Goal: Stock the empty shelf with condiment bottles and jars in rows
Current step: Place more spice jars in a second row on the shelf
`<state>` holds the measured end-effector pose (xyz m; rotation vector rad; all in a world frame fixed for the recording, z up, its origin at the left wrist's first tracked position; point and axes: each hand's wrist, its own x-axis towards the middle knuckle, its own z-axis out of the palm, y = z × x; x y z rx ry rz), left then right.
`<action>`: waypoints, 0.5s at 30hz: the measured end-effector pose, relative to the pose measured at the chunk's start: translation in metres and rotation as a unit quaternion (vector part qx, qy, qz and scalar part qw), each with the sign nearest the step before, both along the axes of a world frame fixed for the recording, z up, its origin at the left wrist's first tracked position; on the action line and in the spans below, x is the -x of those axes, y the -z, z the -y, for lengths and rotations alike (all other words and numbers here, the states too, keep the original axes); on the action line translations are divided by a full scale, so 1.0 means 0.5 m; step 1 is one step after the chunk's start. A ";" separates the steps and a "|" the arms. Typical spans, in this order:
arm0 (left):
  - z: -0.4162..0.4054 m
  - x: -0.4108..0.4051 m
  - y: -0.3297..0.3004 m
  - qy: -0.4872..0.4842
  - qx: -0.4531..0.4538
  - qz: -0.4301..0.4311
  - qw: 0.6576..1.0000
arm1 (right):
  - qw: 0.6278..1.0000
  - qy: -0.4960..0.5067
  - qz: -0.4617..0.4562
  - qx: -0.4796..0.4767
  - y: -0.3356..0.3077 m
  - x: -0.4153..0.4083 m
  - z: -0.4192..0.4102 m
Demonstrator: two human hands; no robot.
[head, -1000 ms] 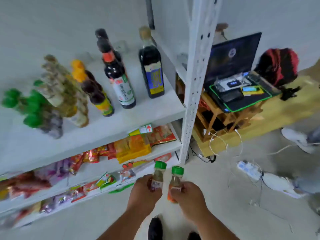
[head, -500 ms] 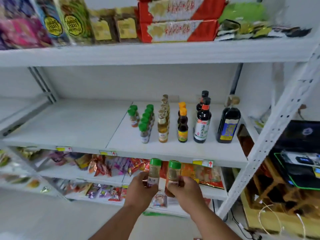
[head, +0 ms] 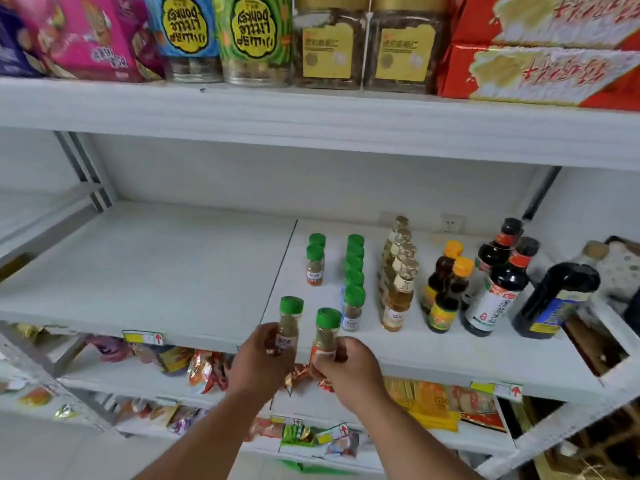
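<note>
At six o'clock, left hand [head: 258, 358] and right hand [head: 348, 367] each grip a spice jar [head: 289, 323]; set them upright behind the short row [head: 315, 261] at twelve o'clock.

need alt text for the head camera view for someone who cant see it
A person's left hand and right hand each hold a green-capped spice jar, left jar and right jar, upright at the front edge of a white shelf. Rows of spice jars, oil and dark sauce bottles stand on its right half.

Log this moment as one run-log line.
left hand: holds spice jar | right hand: holds second spice jar | both at shelf front edge
</note>
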<state>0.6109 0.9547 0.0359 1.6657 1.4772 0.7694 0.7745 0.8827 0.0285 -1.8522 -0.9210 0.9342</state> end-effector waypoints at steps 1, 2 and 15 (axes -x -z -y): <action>-0.026 0.012 0.004 -0.003 0.002 0.000 1.000 | 1.000 0.008 -0.002 -0.002 0.001 0.012 -0.021; -0.049 0.022 0.008 -0.004 0.006 0.002 1.000 | 1.000 0.016 -0.002 0.000 0.003 0.022 -0.040; -0.218 0.050 0.089 0.003 0.037 0.016 0.999 | 0.997 0.075 0.035 -0.006 0.055 0.049 -0.211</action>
